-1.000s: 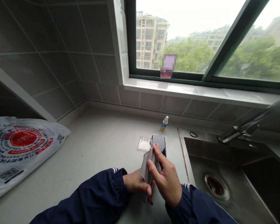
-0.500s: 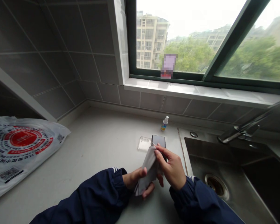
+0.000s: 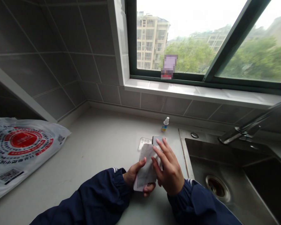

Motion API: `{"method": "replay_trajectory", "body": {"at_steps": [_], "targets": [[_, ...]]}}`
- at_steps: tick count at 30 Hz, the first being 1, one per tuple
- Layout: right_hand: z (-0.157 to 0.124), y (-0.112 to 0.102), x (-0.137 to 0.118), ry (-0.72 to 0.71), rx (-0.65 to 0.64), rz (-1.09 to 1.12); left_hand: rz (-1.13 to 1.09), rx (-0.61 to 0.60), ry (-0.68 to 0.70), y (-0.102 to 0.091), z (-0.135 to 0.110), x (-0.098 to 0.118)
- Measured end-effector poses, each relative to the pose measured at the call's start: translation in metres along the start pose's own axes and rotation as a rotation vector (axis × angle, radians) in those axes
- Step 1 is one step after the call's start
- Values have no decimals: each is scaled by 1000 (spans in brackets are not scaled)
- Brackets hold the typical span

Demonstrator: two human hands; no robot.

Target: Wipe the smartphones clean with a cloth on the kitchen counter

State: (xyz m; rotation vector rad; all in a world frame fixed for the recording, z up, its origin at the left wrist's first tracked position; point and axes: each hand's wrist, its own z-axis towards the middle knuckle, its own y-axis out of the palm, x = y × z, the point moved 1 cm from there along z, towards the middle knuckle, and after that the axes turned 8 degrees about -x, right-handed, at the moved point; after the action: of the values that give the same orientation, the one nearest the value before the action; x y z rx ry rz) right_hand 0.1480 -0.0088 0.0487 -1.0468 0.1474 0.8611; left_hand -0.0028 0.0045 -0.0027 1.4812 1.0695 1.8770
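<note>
My left hand (image 3: 132, 175) grips a thin, pale-edged phone (image 3: 136, 188) from below, its thumb on the near side and fingers curled round the underside. A white wiping cloth (image 3: 145, 164) lies spread over the phone and hides most of it. Over the upper right part of the cloth is my right hand (image 3: 170, 171), its fingers stretched and apart, thumb and fingertips at the cloth's surface. Just beyond the hands, a clear phone case (image 3: 144, 143) and a dark-edged phone (image 3: 157, 139) lie side by side on the counter (image 3: 103, 140), both partly covered from view.
A small white-capped spray bottle (image 3: 165, 125) stands behind the phone. On the right is a steel sink (image 3: 201, 162) with a chrome faucet (image 3: 231, 135). A printed white plastic bag (image 3: 25, 150) lies at the left, and the window sill (image 3: 178, 90) runs along the back.
The cloth has gone from a folded, bunched shape to lying flatter over the held phone. My right hand's fingers have spread out of a pinch at the cloth's top.
</note>
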Motion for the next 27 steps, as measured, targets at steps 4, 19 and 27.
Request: {"method": "replay_trajectory", "body": {"at_steps": [4, 19, 27], "targets": [[-2, 2, -10, -200, -198, -26, 6, -1, -5, -1, -2, -2], [6, -7, -17, -385, -397, -119, 139, 214, 127, -17, -16, -22], [6, -11, -6, -202, -249, -57, 185, 16, -81, 12, -6, 0]]}}
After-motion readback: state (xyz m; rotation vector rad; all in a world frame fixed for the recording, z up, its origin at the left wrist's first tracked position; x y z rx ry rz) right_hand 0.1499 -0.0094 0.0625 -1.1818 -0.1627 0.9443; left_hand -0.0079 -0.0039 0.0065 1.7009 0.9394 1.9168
